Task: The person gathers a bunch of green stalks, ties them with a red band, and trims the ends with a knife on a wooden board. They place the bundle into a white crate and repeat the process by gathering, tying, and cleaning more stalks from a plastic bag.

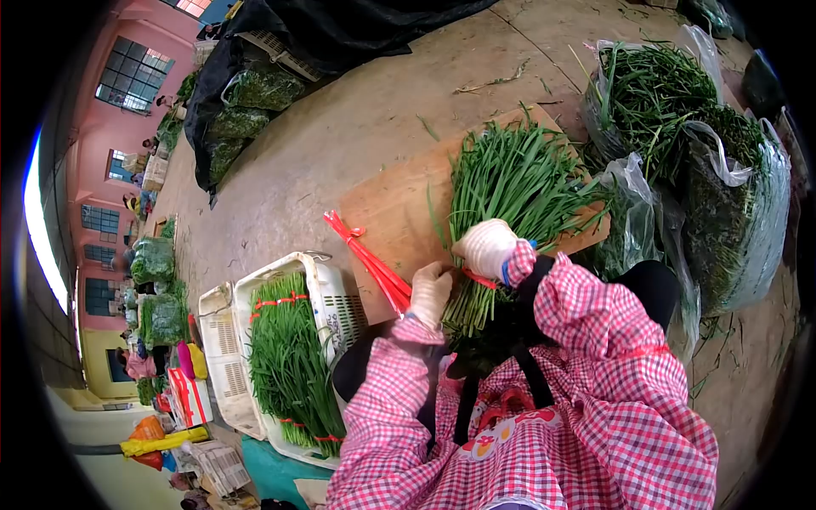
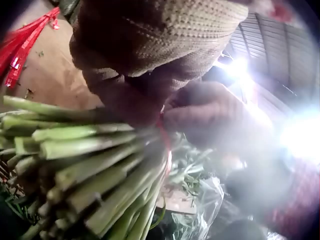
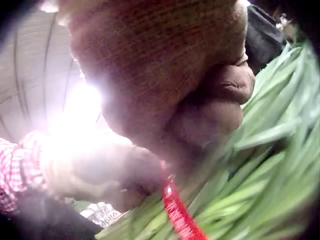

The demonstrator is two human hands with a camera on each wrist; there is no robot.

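A large bunch of garlic chives (image 1: 518, 183) lies across a brown board in front of me, leaves pointing away and cut stems (image 2: 90, 165) toward my lap. Around the stems runs a red tie (image 3: 179, 212). My left hand (image 1: 431, 293), in a pale knit glove, pinches the tie at the bunch's left side. The gloved right hand (image 1: 489, 246) is above the bunch, its curled fingers (image 3: 215, 112) pinching the tie close to the left fingertips. In both wrist views the hands meet at the tie, and glare blurs part of them.
Spare red ties (image 1: 370, 263) lie on the board (image 1: 382, 204), left of the bunch. A white plastic crate (image 1: 319, 289) with tied chive bunches (image 1: 293, 365) stands at the left. Plastic bags of loose greens (image 1: 722, 212) stand at the right. Black sheeting (image 1: 357, 30) covers bags at the back.
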